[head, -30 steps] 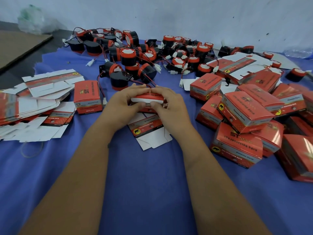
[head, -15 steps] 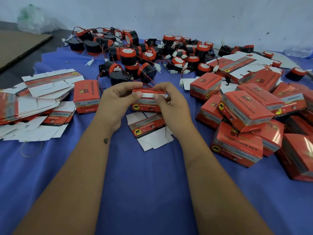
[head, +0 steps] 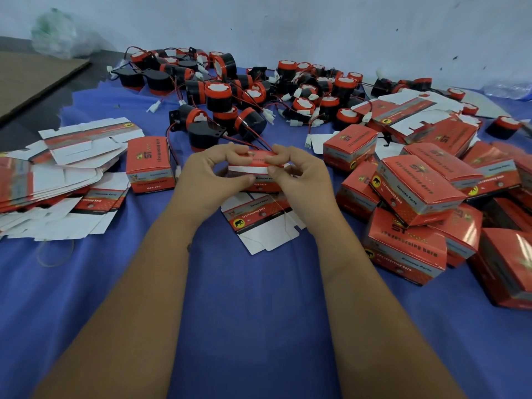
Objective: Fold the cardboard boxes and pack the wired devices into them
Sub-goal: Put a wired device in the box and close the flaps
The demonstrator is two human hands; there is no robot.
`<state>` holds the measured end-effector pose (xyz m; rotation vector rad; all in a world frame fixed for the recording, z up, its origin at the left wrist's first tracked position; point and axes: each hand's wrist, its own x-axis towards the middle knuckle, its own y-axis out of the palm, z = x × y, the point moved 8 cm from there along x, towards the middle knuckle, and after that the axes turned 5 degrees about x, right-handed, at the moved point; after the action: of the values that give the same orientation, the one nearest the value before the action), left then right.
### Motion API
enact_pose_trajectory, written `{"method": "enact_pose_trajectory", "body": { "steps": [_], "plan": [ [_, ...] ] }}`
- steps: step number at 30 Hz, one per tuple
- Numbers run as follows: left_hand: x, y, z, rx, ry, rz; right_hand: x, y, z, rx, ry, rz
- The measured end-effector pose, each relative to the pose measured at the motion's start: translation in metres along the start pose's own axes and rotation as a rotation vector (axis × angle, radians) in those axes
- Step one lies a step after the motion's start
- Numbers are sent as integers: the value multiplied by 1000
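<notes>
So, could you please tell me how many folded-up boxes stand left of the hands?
1: the folded box stands just left of the left hand, beside the flat blanks; those might hide another.

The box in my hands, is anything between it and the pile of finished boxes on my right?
Nothing visible does. The left hand and right hand grip the box, and only bare blue cloth and a flat carton below lie toward the pile of finished boxes.

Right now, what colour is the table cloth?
Blue, plain; the cloth shows best in the head view.
</notes>
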<state>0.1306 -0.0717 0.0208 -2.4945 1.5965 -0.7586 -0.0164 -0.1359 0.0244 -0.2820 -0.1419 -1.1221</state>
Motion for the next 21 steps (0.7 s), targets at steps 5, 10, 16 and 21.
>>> {"method": "enact_pose_trajectory", "body": {
  "steps": [5, 10, 16, 21],
  "plan": [
    [-1, -1, 0, 97, -2, -48, 0, -4, -3, -19, 5, -38],
    [-5, -2, -13, 293, 105, -99, 0, -2, -5, -84, -39, -57],
    [-5, 21, -3, 302, 8, 100, 0, 0, -2, -65, -61, -54],
    [-4, 4, -12, 295, 74, -51, -3, 0, -3, 78, -42, -69]
  ]
}}
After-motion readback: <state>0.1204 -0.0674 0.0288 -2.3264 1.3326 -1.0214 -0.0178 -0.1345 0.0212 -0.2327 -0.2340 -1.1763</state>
